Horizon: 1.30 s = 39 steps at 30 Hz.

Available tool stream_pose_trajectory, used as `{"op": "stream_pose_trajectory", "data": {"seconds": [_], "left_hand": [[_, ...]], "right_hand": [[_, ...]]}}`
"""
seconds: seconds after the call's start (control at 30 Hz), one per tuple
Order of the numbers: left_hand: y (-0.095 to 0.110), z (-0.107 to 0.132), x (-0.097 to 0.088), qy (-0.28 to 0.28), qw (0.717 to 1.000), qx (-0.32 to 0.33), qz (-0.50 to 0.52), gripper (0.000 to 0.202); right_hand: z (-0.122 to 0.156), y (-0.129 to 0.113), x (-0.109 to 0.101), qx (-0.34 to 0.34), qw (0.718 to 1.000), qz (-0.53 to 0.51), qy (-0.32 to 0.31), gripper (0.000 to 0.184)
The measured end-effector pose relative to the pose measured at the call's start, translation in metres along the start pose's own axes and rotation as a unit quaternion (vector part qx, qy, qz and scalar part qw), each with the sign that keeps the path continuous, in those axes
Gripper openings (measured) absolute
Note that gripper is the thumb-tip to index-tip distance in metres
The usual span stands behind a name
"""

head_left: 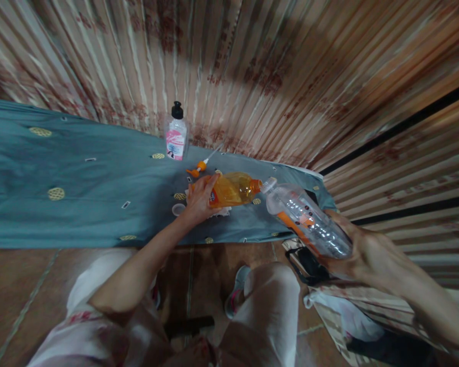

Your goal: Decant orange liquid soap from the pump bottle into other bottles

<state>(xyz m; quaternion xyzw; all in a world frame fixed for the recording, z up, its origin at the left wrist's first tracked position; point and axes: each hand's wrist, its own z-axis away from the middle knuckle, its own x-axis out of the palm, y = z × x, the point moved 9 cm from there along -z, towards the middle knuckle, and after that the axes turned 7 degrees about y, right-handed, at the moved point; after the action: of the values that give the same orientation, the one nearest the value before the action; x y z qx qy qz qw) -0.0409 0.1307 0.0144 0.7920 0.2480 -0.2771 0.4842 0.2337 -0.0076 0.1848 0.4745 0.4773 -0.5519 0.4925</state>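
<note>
My left hand point(202, 200) is wrapped round the base end of an orange bottle point(235, 189), which lies tilted nearly on its side with its open neck pointing right. Yellow-orange liquid shows inside it. My right hand point(354, 250) grips a large clear plastic bottle point(309, 219) with an orange label, held slanting with its mouth toward the orange bottle's neck. The two mouths meet or almost meet; I cannot tell if they touch. Behind the orange bottle, an orange pump top point(199, 167) with a pale tube lies on the cloth.
A clear bottle with a black cap and pink label point(176, 137) stands by the pleated curtain point(222, 61). A small round white cap point(178, 209) lies left of my left hand. The teal cloth point(92, 178) covers a narrow surface. Bags point(352, 316) lie on the floor at right.
</note>
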Motion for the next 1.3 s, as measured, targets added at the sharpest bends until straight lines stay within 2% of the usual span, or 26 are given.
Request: {"op": "stream_pose_trajectory", "data": {"seconds": [0.23, 0.5, 0.73, 1.0, 1.17, 1.3], "left_hand": [[-0.0014, -0.0002, 0.0007, 0.014, 1.0, 0.005, -0.004, 0.101], [-0.0007, -0.0005, 0.0003, 0.005, 1.0, -0.004, -0.008, 0.101], [0.0001, -0.0004, 0.0001, -0.001, 1.0, -0.006, -0.004, 0.101], [-0.0009, -0.0015, 0.0009, -0.001, 1.0, 0.004, 0.004, 0.103], [-0.0007, -0.0011, 0.001, 0.003, 1.0, 0.0, 0.004, 0.101], [-0.0013, -0.001, 0.0003, 0.006, 1.0, -0.007, 0.002, 0.101]], "right_hand": [[0.0005, -0.0006, -0.001, -0.028, 0.999, 0.007, 0.014, 0.072], [0.0013, -0.0006, 0.0005, -0.01, 1.0, -0.019, -0.003, 0.068], [0.0014, 0.0004, 0.0004, -0.031, 0.999, -0.002, 0.005, 0.073], [0.0018, 0.004, 0.0007, -0.022, 0.999, 0.024, 0.012, 0.078], [0.0002, 0.0045, -0.0017, -0.014, 0.999, 0.032, 0.017, 0.087], [0.0009, 0.0005, -0.0011, -0.021, 1.0, 0.011, 0.011, 0.077]]}}
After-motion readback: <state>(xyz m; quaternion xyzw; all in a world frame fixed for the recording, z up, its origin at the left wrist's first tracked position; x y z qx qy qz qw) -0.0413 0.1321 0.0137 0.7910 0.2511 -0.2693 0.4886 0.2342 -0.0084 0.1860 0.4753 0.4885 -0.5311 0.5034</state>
